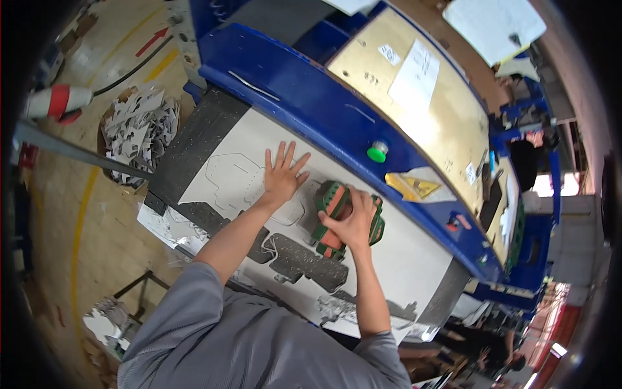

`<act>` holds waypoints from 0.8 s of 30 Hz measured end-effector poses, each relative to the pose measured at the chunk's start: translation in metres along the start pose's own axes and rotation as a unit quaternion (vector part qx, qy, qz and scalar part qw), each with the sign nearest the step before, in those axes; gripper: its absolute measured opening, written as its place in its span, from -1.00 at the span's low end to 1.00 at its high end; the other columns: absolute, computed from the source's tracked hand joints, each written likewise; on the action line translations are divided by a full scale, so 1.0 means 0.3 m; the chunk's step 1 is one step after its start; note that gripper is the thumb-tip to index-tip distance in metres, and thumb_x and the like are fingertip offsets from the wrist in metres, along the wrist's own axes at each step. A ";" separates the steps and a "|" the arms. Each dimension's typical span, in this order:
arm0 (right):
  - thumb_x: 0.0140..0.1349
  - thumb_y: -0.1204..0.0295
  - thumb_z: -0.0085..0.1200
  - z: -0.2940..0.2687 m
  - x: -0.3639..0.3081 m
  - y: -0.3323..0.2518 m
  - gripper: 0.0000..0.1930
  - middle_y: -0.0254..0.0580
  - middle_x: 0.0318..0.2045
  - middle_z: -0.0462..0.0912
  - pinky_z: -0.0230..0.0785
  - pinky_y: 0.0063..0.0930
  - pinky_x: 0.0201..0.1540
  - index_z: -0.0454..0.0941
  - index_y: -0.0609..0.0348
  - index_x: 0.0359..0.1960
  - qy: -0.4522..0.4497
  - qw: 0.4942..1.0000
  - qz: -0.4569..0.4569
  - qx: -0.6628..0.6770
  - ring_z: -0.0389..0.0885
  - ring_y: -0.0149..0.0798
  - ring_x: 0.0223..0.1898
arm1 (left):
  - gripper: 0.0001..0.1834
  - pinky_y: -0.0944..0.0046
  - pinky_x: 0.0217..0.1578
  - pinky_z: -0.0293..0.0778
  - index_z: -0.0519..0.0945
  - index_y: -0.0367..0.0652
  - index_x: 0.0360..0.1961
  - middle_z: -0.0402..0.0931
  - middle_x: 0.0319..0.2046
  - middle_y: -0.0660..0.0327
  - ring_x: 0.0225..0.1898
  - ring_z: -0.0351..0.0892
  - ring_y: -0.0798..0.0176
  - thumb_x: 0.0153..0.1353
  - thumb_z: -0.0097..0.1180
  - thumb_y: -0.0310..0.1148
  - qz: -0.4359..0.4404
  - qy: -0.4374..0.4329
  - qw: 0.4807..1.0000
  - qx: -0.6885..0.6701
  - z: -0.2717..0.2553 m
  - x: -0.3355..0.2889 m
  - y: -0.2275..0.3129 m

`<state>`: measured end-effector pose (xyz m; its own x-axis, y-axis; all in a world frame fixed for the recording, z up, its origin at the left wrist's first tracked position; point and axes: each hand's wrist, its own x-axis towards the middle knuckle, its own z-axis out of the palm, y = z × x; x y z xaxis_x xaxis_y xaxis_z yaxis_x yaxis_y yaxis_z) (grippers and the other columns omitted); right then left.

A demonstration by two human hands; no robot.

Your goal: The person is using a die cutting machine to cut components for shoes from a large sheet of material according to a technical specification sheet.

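Observation:
A large white sheet (405,249) lies across the dark bed of a blue machine. My left hand (280,178) rests flat on it, palm down with fingers spread. Thin outlines of rounded shapes mark the sheet around that hand. My right hand (353,223) grips a thick green and orange block, apparently a cutting die (332,196), from above. The block sits on the sheet to the right of my left hand, and its underside is hidden. Cut-out gaps along the sheet's near edge show the speckled dark bed (304,259) underneath.
Beyond the sheet runs the machine's blue beam (291,91), with a green button (377,151) and a yellow warning label (414,187). At left, a carton of white scraps (142,126) stands on the floor. Another person (483,347) is at the lower right.

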<state>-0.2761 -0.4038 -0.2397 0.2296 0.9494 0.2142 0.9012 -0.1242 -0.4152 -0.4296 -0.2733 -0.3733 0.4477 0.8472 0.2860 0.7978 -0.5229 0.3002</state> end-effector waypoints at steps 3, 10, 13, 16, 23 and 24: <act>-0.36 0.05 0.44 -0.011 0.004 0.013 -0.11 -0.01 -0.10 0.43 0.15 -0.14 0.10 0.45 0.30 0.07 0.035 0.999 -0.009 -0.002 0.36 0.01 -0.02 | -0.42 -0.32 0.33 -0.43 0.24 0.38 0.35 -0.05 0.43 0.11 0.47 -0.24 -0.03 0.31 -0.13 0.10 0.013 0.038 0.999 -0.006 0.013 0.055 0.000; -0.44 0.11 0.50 -0.060 -0.184 -0.069 -0.11 -0.02 -0.13 0.43 0.20 -0.10 0.05 0.39 0.21 0.02 0.153 0.988 0.010 0.007 0.37 0.04 -0.06 | -0.42 -0.33 0.33 -0.42 0.24 0.38 0.34 -0.06 0.44 0.10 0.47 -0.24 -0.04 0.30 -0.13 0.10 0.018 0.021 1.000 0.007 0.029 0.056 -0.042; -0.39 0.15 0.51 -0.137 -0.312 -0.053 -0.12 0.01 -0.09 0.48 0.31 -0.17 0.06 0.39 0.27 0.05 0.248 0.967 0.055 0.020 0.43 0.02 -0.01 | -0.45 -0.33 0.30 -0.28 0.30 0.34 0.30 0.02 0.39 0.06 0.44 -0.17 -0.06 0.28 -0.07 0.04 0.032 -0.013 0.999 0.006 0.004 0.082 -0.045; -0.32 0.27 0.49 -0.196 -0.426 0.011 -0.15 -0.01 -0.04 0.47 0.33 -0.22 0.09 0.36 0.31 0.09 0.342 0.906 0.186 0.164 0.45 -0.09 0.03 | -0.68 -0.12 0.02 0.42 0.61 0.12 -0.03 0.56 -0.04 -0.02 0.06 0.50 -0.10 0.23 0.02 -0.14 0.034 -0.259 0.964 -0.055 -0.119 0.174 -0.093; -0.09 0.47 0.36 -0.449 -0.458 0.319 -0.46 -0.15 -0.12 0.54 0.38 -0.38 -0.12 0.44 0.30 -0.02 0.458 0.812 0.270 0.241 0.50 -0.27 -0.11 | -0.85 0.05 -0.23 0.47 0.62 -0.12 -0.28 0.61 -0.43 0.11 -0.38 0.58 -0.02 0.22 0.05 -0.36 0.189 0.055 0.899 -0.390 -0.734 0.262 0.375; -0.17 0.39 0.41 -0.452 -0.451 0.253 -0.42 -0.14 -0.19 0.53 0.38 -0.34 -0.13 0.44 0.28 -0.06 0.468 0.854 0.204 0.105 0.51 -0.17 -0.16 | -0.85 0.05 -0.23 0.47 0.62 -0.12 -0.28 0.61 -0.43 0.11 -0.38 0.58 -0.02 0.22 0.05 -0.36 0.192 0.062 0.899 -0.389 -0.756 0.296 0.372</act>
<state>-0.1890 -0.5809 -0.1803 0.7898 0.1818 0.5858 0.6134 -0.2409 -0.7522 -0.3925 -0.2777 -0.1080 0.5428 0.5983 0.5894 0.0488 -0.7231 0.6890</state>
